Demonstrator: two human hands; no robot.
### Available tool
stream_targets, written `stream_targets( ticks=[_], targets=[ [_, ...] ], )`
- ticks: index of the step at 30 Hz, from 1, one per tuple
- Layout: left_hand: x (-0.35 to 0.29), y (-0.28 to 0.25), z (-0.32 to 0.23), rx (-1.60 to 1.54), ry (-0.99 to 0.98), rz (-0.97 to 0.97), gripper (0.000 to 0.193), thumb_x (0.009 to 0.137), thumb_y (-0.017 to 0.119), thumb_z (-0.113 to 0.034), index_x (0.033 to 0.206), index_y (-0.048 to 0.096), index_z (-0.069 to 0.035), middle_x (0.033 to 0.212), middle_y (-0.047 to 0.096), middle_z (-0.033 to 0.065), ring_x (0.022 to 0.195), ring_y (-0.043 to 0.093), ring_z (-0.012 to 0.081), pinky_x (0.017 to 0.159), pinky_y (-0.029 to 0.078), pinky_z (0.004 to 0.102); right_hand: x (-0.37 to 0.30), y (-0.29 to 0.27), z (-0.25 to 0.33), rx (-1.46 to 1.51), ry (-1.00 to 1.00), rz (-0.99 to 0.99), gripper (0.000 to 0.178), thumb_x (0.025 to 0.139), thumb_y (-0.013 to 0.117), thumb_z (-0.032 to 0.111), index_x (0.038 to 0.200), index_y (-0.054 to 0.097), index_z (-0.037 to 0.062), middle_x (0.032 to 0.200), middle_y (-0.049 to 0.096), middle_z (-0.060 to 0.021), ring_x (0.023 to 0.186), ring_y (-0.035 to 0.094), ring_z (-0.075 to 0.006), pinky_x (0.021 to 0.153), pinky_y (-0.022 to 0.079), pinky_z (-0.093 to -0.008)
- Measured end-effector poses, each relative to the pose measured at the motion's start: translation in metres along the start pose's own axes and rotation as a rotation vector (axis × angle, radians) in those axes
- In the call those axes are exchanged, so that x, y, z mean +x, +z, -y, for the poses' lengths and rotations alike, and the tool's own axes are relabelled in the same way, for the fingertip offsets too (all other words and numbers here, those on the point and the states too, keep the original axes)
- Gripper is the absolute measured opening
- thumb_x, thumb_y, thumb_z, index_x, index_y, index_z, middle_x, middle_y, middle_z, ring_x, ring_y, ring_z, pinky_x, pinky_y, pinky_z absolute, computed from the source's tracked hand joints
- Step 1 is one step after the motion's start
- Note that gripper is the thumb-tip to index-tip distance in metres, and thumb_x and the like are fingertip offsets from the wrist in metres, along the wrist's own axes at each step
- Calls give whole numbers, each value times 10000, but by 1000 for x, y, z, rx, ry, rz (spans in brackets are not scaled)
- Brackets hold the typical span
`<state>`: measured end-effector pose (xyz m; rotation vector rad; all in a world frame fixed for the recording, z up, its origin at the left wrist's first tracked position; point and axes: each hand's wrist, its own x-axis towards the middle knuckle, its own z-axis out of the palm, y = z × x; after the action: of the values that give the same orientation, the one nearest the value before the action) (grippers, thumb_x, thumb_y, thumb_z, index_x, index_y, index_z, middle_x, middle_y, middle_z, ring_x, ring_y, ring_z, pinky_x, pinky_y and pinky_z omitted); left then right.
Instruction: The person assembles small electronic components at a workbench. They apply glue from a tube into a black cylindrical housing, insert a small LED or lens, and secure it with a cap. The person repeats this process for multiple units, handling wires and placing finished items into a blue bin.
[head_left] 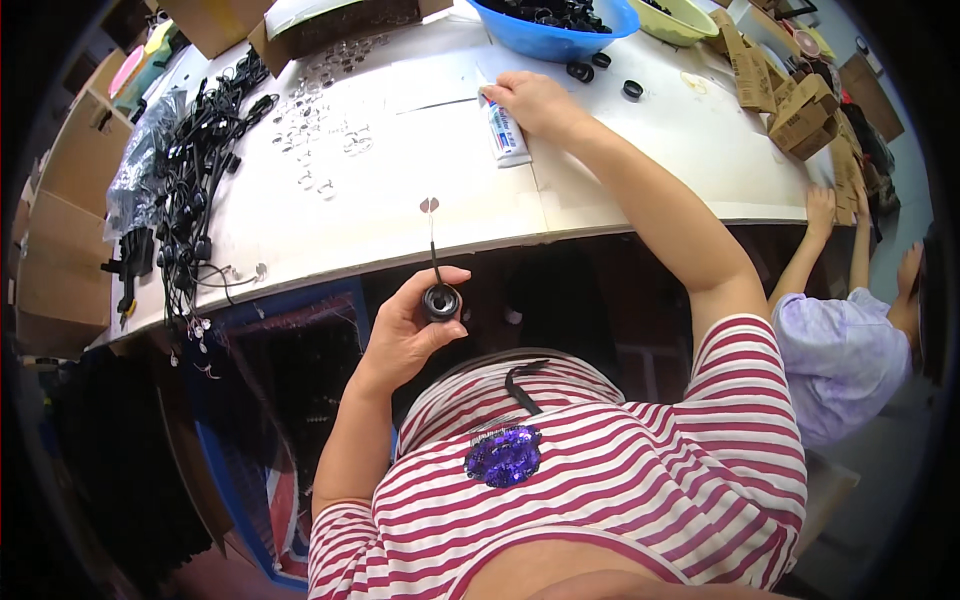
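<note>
Just in front of the table's near edge, my left hand [408, 328] holds a small round black housing [441, 302] between thumb and fingers. Its hollow, ring-shaped face points up. From it a black cable [435, 262] runs toward the table, ending in thin pale wires with small brownish discs [429, 205] over the white top. Stretched out across the table, my right hand [536, 102] has its thumb and fingers closed at the far, nozzle end of a white and blue squeeze tube [508, 138]. The tube lies at a slant, and my fingers hide part of its tip.
Many small clear rings [325, 188] lie scattered on the white table [400, 180]. Bundled black cables [190, 200] hang over its left edge. Behind stand a blue bowl [530, 38] of black parts and a yellow-green bowl [672, 25]. Boxes [803, 115] and another person [835, 350] are at right.
</note>
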<state>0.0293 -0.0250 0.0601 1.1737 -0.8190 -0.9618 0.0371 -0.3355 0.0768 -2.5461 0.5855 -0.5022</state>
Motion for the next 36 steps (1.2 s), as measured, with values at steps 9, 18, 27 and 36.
stream_targets(
  ticks=[9,18,27,36],
  targets=[
    [-1,-16,2,-110,213,-302,618,710,679,32,1274,432,-25,821,543,20,699,477,46,593,398,164,-133,-2,77,265,-227,1001,179,825,544,197,870,599,33,798,624,-83,760,594,-209,715,459,-318],
    [17,4,6,-171,257,-209,647,745,700,-125,1306,388,-44,797,535,40,681,463,78,581,363,187,-206,151,15,867,214,926,332,842,551,136,1132,467,-3,911,586,-97,755,565,-158,721,464,-274],
    [14,-2,0,-165,231,-123,569,750,677,-31,1267,439,-28,832,563,21,764,517,59,671,437,160,-207,138,28,369,-136,820,295,895,477,304,927,596,36,840,611,-131,784,587,-292,737,448,-363],
    [-5,0,-13,0,234,-139,537,746,628,62,1249,453,-4,806,543,12,737,507,54,669,441,183,-209,135,46,139,-173,954,305,881,466,326,959,624,77,876,630,-152,844,594,-303,751,449,-388]
  ],
)
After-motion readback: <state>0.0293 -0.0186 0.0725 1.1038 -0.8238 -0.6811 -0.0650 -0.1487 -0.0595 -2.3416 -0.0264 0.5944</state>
